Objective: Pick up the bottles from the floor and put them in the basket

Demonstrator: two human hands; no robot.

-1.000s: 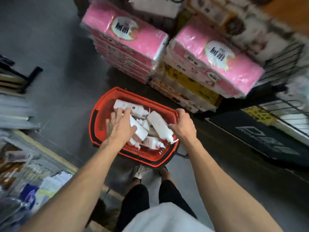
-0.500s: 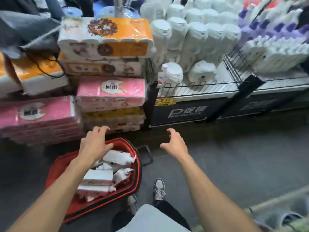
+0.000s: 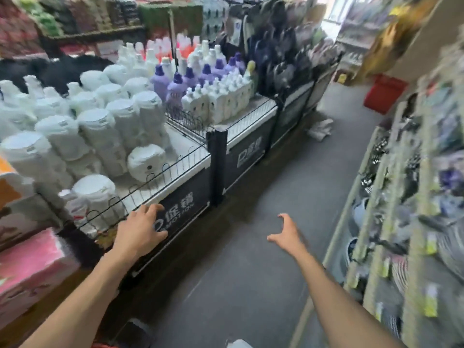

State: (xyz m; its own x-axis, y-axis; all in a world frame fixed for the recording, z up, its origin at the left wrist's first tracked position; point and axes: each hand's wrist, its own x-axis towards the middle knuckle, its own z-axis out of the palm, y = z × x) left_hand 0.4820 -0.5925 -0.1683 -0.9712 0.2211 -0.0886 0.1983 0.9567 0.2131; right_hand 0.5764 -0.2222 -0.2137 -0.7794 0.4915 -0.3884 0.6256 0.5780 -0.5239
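Store panel [image 3: 181,207] reading "促销" sits behind left hand [image 3: 140,234].

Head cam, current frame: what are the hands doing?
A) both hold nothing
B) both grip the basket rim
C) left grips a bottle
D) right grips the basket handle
A: the left hand and the right hand are both out in front with fingers spread and loosely bent, and neither has a bottle or a basket in it.
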